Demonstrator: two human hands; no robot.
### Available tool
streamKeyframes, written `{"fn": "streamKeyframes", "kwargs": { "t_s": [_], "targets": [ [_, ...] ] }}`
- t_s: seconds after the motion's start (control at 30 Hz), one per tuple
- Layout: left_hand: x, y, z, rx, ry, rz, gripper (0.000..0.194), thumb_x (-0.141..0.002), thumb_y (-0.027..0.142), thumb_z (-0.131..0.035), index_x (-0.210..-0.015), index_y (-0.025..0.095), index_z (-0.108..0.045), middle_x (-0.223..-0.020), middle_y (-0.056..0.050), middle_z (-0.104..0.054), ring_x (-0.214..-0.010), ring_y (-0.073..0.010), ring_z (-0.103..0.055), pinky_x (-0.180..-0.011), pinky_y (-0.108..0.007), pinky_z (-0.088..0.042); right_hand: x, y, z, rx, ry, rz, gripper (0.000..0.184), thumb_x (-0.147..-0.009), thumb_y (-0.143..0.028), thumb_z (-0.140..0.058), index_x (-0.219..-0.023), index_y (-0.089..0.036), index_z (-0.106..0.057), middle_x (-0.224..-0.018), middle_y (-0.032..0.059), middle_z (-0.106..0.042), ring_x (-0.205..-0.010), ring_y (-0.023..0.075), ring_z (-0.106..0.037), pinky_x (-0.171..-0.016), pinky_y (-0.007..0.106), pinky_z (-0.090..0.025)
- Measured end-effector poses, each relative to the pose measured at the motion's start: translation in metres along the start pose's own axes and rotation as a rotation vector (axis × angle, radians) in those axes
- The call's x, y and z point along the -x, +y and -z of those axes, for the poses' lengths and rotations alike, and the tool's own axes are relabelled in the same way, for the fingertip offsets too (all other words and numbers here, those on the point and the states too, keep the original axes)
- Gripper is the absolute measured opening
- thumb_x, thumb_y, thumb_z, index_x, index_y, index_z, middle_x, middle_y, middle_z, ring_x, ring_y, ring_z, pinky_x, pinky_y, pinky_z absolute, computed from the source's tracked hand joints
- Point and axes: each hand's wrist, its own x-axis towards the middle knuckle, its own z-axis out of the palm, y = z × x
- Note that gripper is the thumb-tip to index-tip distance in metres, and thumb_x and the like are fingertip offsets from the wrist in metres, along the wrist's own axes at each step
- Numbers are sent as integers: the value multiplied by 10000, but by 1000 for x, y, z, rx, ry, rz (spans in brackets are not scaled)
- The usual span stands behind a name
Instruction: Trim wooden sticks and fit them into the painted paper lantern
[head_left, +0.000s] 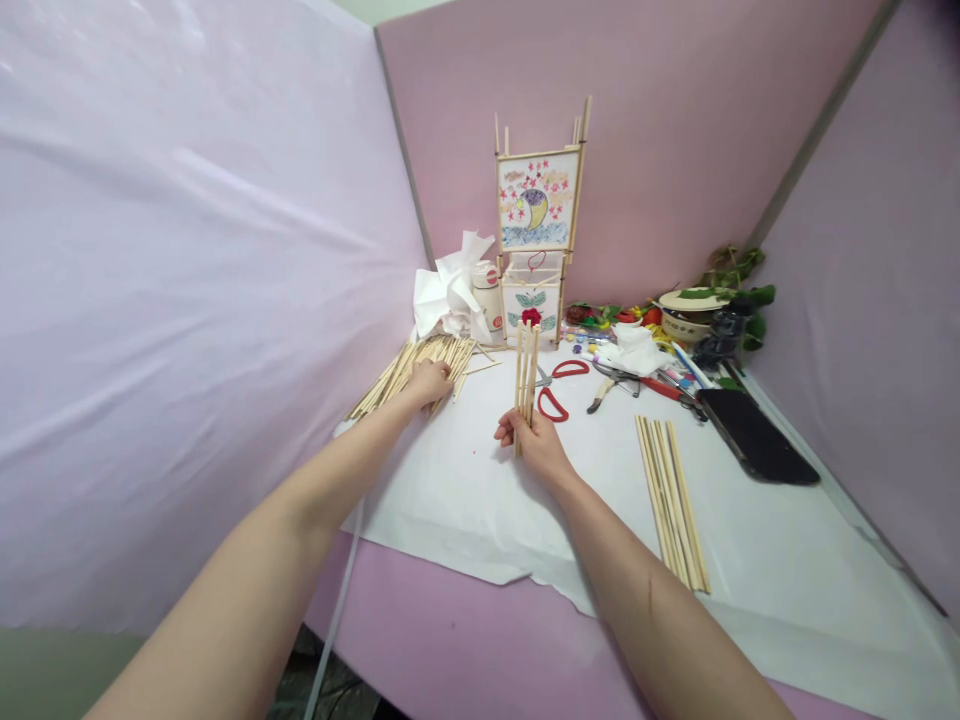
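Note:
My right hand grips a few thin bamboo sticks, held upright over the white sheet. At the left, my left hand reaches onto a loose pile of bamboo sticks. Its fingers curl closed around sticks at the pile's right side; how many it holds is hidden. Red-handled scissors lie just beyond my right hand. A row of bamboo sticks lies side by side to the right of my right forearm.
Behind stands a stick frame with drawn panels, beside crumpled white paper and a jar. Pliers, a bowl, greenery and a black phone are at right. Fabric walls enclose the table.

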Motion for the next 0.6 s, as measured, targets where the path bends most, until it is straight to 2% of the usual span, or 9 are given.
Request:
{"fn": "streamKeyframes", "kwargs": {
  "t_s": [0.13,0.23,0.4,0.6],
  "targets": [
    [-2,-1,-1,-27,9,30,266,-739,292,-553,-911,165,-710,-980,-143,-654,-1012,-291,-566,-898,-356,-421,1,-1,-1,-1,-3,3,299,-834,-466,-534,-781,-175,-571,-672,35,-655,-560,128,-585,-582,277,-481],
    [-2,-2,0,-47,4,50,246,-747,293,-544,-854,152,-714,-959,-156,-658,-990,-288,-579,-887,-354,-431,1,-1,-1,-7,-11,3,299,-834,-468,-537,-785,-175,-576,-676,34,-657,-566,130,-586,-586,279,-480],
    [-1,0,0,-50,-24,46,271,-784,265,-496,-895,132,-703,-960,-162,-669,-901,-254,-621,-821,-315,-459,0,0,-1,-9,-8,6,291,-836,-459,-537,-786,-175,-579,-675,37,-656,-568,131,-586,-588,280,-477],
    [-12,-6,1,-64,-7,87,271,-815,211,-470,-953,97,-673,-1008,-196,-665,-915,-271,-626,-804,-317,-458,0,2,0,-5,-7,0,312,-836,-472,-533,-792,-166,-577,-678,36,-656,-568,124,-583,-579,264,-473]
  ]
}}
